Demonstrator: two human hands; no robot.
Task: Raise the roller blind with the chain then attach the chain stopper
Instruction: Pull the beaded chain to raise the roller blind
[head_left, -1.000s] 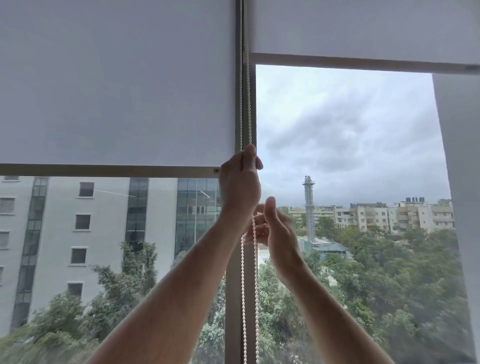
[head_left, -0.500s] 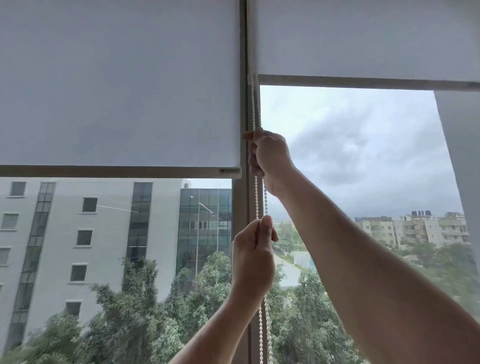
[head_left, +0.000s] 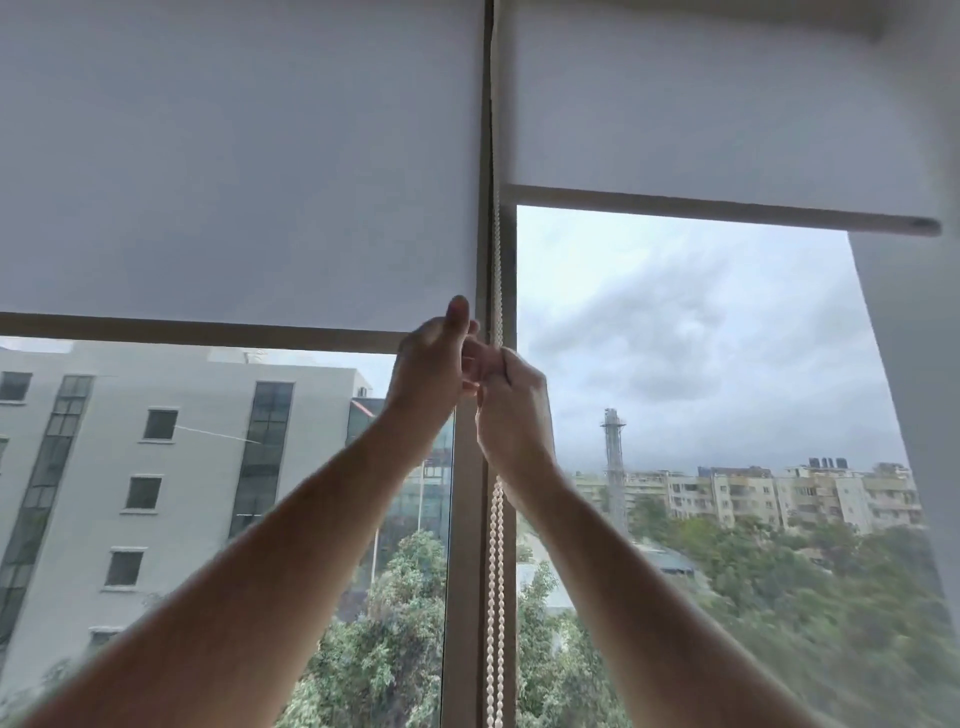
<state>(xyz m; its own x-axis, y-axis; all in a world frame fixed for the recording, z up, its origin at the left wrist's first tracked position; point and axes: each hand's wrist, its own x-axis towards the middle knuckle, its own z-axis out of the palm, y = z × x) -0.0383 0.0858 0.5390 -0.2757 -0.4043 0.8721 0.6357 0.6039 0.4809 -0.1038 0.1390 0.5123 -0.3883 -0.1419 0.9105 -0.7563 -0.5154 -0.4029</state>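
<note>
With my left hand (head_left: 431, 364) and right hand (head_left: 511, 400) both clamped on the white beaded chain (head_left: 496, 571) beside the window's centre post, a loosened grip risks the white fabric roller blind (head_left: 701, 104) dropping.

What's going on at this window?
A person is working the bead chain that hangs along the window frame between two roller blinds. The left hand and right hand are both closed on it at the same height. The right blind sits higher than the left blind. No chain stopper is visible.
</note>
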